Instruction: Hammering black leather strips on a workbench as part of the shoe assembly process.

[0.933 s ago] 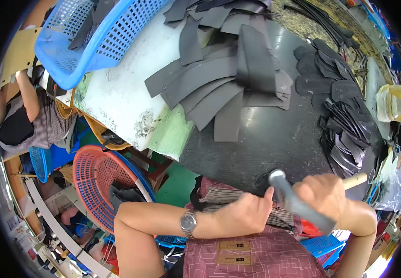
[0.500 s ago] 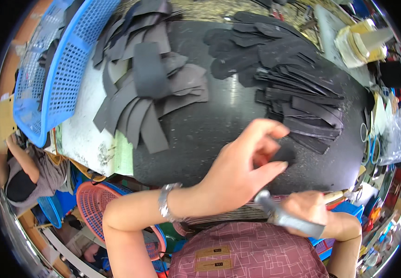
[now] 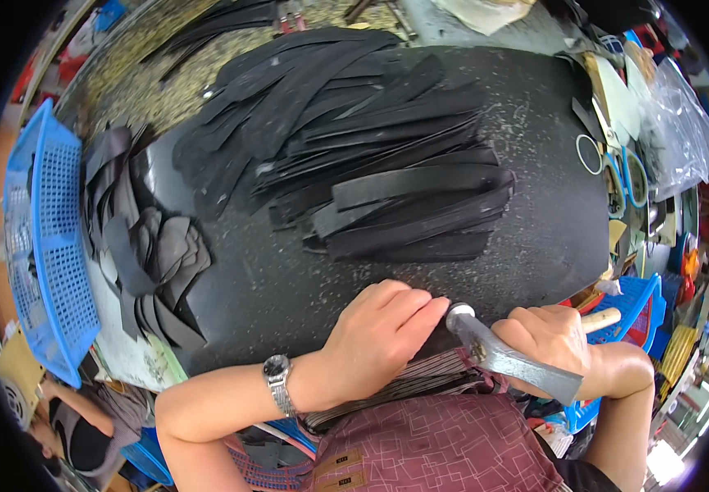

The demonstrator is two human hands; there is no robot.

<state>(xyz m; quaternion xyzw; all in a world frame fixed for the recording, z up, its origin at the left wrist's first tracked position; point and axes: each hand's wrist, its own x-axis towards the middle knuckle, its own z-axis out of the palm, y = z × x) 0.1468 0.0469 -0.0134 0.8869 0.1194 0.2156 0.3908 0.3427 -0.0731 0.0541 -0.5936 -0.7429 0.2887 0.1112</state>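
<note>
Low at the centre, my left hand [image 3: 383,336] is closed with its fingertips pinched together, just over the near part of a black work surface [image 3: 555,238]. What it pinches, if anything, is hidden. To its right, my right hand [image 3: 545,338] grips the wooden handle of a hammer [image 3: 527,366]. The hammer's round striking face is beside my left fingertips, apart from them. Beyond both hands lies a pile of black strips [image 3: 420,189]. Wider black flat pieces [image 3: 281,98] overlap behind it. Dark grey curved pieces [image 3: 162,250] are heaped at the left.
A blue plastic basket [image 3: 63,246] stands at the far left. Scissors [image 3: 629,176] and a clear plastic bag [image 3: 682,123] lie on the right. Another blue basket [image 3: 654,305] sits low on the right. At the lower left is another person's arm [image 3: 84,406].
The view has turned right, so the piles appear further left. My left hand has gone from loosely curled fingers to a closed pinch. The hammer stays in my right hand.
</note>
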